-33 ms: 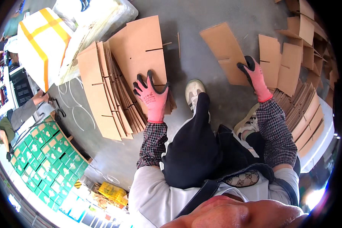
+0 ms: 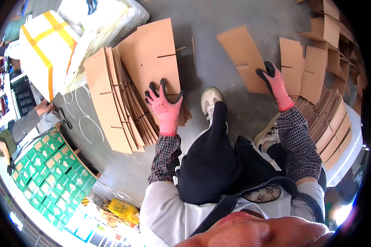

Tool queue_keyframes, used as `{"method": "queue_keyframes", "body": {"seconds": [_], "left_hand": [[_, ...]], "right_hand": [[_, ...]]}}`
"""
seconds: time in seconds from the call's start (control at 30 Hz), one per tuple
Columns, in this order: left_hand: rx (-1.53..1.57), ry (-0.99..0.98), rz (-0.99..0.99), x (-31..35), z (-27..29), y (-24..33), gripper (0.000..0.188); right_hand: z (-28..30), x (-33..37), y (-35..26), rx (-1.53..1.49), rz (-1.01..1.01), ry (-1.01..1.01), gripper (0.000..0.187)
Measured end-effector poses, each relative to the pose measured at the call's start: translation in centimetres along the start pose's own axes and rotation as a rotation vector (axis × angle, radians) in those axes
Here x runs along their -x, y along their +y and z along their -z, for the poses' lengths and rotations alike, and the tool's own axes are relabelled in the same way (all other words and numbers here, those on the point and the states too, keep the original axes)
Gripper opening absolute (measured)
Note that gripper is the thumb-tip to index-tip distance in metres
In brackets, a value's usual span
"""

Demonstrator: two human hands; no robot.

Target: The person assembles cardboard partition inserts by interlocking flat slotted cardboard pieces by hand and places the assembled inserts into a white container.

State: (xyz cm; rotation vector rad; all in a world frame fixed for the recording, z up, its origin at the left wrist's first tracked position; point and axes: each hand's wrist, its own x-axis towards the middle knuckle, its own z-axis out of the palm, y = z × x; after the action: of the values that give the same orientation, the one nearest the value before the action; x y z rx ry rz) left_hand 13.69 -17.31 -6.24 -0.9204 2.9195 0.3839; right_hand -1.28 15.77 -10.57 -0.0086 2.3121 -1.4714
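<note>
My left hand (image 2: pixel 165 108), in a pink glove with black fingertips, lies with spread fingers on a brown slotted cardboard sheet (image 2: pixel 154 47). That sheet leans against a fanned stack of similar sheets (image 2: pixel 104 99) to its left. On the other side, my right hand (image 2: pixel 275 82), gloved alike, is closed on the lower right edge of a single slotted cardboard sheet (image 2: pixel 242 55). This sheet slants up and leftward from the hand, and some of the fingers are hidden at its edge. Two more slotted sheets (image 2: pixel 292 61) (image 2: pixel 314 70) stand just right of the right hand.
A packed stack of cardboard sheets (image 2: pixel 327 123) rests at the right, below assembled cardboard dividers (image 2: pixel 332 31). White foam boxes (image 2: pixel 49 45) with orange tape stand upper left. Green cartons (image 2: pixel 53 173) are piled lower left, near another person's arm (image 2: pixel 33 115). White strapping (image 2: pixel 84 119) loops over the floor.
</note>
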Motion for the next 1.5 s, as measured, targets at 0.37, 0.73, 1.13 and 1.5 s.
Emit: {"method": "queue_keyframes", "body": {"seconds": [0.37,0.73,1.13,1.5], "left_hand": [[0.020,0.153,-0.147,-2.8,6.2,0.0,0.060],[0.134,-0.133,-0.621,-4.6,-3.0,14.0,0.052],[-0.032,-0.407,-0.550,-10.1,-11.4,20.8,0.036],[-0.010,-0.245,-0.631,-9.3,-14.4,19.5,0.015]], "right_hand": [[-5.0,0.0,-1.6,0.030,-0.078,0.084,0.052],[1.5,-1.9,3.7,0.844,-0.126,0.176,0.062],[0.9,-3.8,-7.9,0.995,0.381,0.130,0.048],[-3.6,-4.9,-4.1,0.986,0.292,-0.090,0.044]]}}
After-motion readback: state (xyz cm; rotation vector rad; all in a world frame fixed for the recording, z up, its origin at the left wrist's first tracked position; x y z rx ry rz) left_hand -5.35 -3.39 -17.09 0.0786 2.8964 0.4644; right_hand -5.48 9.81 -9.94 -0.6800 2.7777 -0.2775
